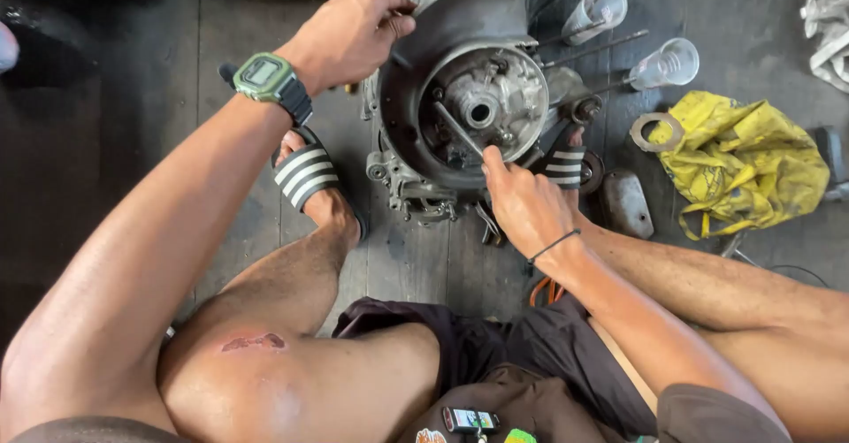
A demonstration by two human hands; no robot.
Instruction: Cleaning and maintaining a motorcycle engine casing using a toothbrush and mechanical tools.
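On the wooden floor, our left hand grips the engine case rim while our right hand, fingers pinched, works a thin tool inside; steady leverage seems needed.

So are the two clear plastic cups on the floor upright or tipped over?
Tipped. Both clear plastic cups lie on their sides on the dark floor, open mouths facing right, beyond the engine casing.
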